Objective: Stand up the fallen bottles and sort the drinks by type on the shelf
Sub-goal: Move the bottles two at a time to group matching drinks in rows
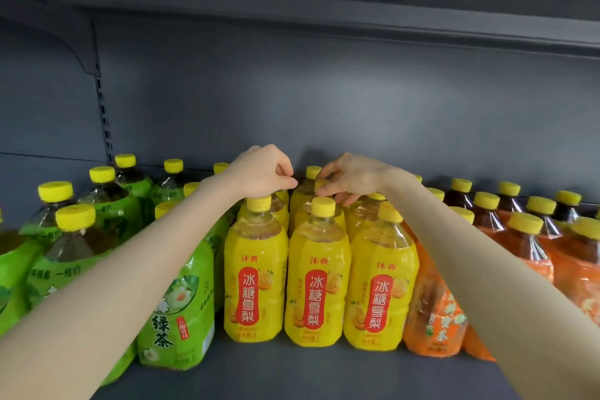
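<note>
The right hand [352, 177] pinches a yellow pear-drink bottle [321, 186] by the top; the left hand [263, 174] curls just beside that grip (holding what, I cannot tell). Set it plumb beneath the pinch, snug among its yellow neighbours [319, 286].

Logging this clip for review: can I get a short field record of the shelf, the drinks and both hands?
shelf: grey metal shelf
left group: green-label bottles, standing
middle group: yellow-label bottles, standing in rows
right group: orange-label bottles, standing
fallen bottles: none visible
left hand: fingers curled over the back yellow rows; grip unclear
right hand: fingertips pinch the cap of a rear yellow bottle
sorting: looks grouped by type
</note>
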Tool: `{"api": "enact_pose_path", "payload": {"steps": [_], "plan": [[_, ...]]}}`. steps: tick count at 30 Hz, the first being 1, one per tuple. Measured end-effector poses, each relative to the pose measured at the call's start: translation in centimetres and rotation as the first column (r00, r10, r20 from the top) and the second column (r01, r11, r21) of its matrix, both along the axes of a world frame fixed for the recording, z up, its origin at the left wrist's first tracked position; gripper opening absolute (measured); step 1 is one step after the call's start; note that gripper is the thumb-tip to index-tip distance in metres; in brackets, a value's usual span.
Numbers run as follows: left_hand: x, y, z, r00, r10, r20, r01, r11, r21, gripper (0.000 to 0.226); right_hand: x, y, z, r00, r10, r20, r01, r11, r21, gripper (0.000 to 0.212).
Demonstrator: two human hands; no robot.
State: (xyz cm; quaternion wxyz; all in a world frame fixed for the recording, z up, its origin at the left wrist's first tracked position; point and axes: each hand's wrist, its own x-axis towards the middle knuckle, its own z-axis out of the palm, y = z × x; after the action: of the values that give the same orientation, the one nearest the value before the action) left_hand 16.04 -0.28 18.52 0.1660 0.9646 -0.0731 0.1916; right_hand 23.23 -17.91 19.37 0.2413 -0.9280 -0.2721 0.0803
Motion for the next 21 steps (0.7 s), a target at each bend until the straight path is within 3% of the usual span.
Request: {"api": "enact_pose_path", "payload": {"steps": [9, 18, 21], "plan": [[0.3, 1.6, -1.0, 0.998, 0.07, -0.006, -0.07, 0.988, -0.134, 0.026, -0.4, 0.7, -0.8, 0.992, -0.019, 0.123, 0.012, 0.998, 0.056, 0.04], [0.7, 1.4, -1.2, 0.997, 0.081, -0.015, -0.083, 0.985, -0.152, 0.027, -0.6, 0.7, -1.1, 0.994, -0.04, 0.1, 0.027, 0.991, 0.133, 0.04], [-0.2, 1.1, -1.6, 0.993, 0.114, 0.035, -0.104, 0.971, -0.216, 0.036, -2.2, -0.3, -0.4, 0.966, -0.065, 0.25, 0.013, 0.979, 0.204, 0.038]]}}
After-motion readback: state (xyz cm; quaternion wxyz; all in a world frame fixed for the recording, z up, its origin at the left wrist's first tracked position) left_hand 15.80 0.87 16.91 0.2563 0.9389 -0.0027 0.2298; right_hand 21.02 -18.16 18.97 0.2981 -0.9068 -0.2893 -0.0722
